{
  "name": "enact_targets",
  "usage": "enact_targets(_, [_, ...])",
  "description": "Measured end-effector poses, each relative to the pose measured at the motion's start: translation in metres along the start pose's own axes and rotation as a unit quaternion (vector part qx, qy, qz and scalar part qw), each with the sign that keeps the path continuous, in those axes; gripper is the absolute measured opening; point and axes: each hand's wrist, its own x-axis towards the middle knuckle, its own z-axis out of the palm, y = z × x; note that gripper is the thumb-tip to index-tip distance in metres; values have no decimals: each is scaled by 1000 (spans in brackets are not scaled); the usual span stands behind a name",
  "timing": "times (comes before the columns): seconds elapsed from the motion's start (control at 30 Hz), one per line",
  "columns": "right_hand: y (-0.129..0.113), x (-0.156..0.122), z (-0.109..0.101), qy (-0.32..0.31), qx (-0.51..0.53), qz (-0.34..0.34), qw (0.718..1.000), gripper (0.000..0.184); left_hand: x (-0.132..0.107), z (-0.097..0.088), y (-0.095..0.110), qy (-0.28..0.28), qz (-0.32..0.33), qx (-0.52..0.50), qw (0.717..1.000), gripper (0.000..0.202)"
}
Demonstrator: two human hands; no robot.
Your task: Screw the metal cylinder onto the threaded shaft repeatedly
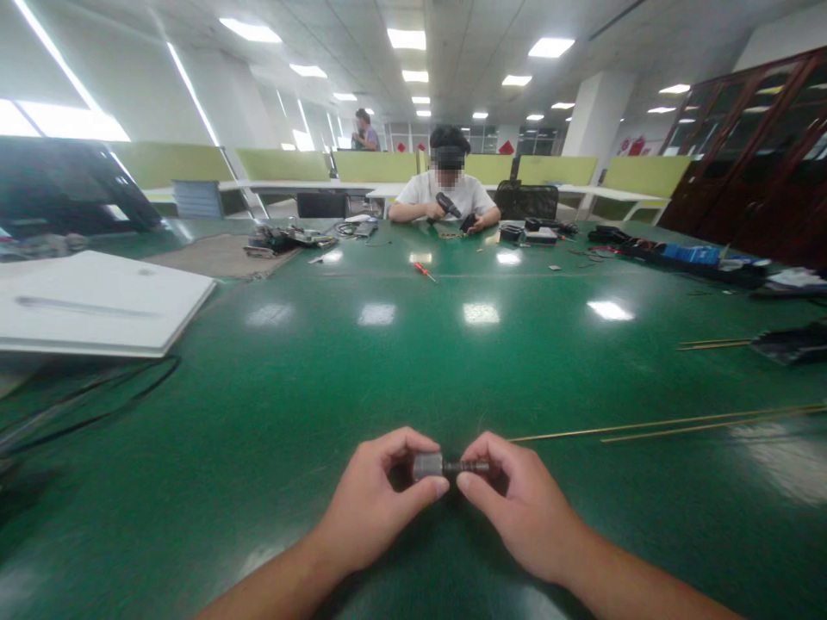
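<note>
Low in the middle of the view, my left hand (388, 486) is closed around a short silver-grey metal cylinder (427, 466), gripped between thumb and fingers. A thinner, dark ridged shaft (475, 466) extends from the cylinder's right end, lying level just over the green table (310, 387). On that shaft my right hand (517, 499) pinches with thumb and forefinger. Both thumbs are close together near the joint of cylinder and shaft. The cylinder's left end is partly hidden by my left fingers, and its exact kind cannot be made out.
Thin brass rods (646, 426) stretch rightward from my right hand. A red screwdriver (423, 270) lies farther off. At left are a white board (96, 301) and a black cable (129, 400). Across the table a person (445, 194) holds a drill-like tool (447, 205). Tools (685, 254) lie at far right.
</note>
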Motion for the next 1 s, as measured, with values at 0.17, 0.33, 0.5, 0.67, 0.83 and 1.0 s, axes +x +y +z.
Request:
enact_targets(0.17, [0, 1, 0, 0, 6, -1, 1000, 6, 1, 0, 0, 7, -7, -5, 1000, 25])
enact_targets(0.33, [1, 2, 1, 0, 11, -5, 1000, 6, 1, 0, -3, 13, -6, -3, 1000, 26])
enact_targets(0.5, [1, 2, 1, 2, 16, -6, 1000, 7, 2, 0, -3, 16, -6, -12, 1000, 26])
enact_targets(0.67, [-1, 1, 0, 2, 15, -5, 1000, 7, 3, 0, -3, 21, -3, -20, 1000, 26])
enact_targets(0.83, [-1, 2, 0, 6, 15, -5, 1000, 7, 3, 0, -5, 20, -4, -26, 999, 26])
enact_targets(1.0, [0, 2, 1, 8, 10, -5, 1000, 6, 2, 0, -4, 22, -8, -34, 999, 25])
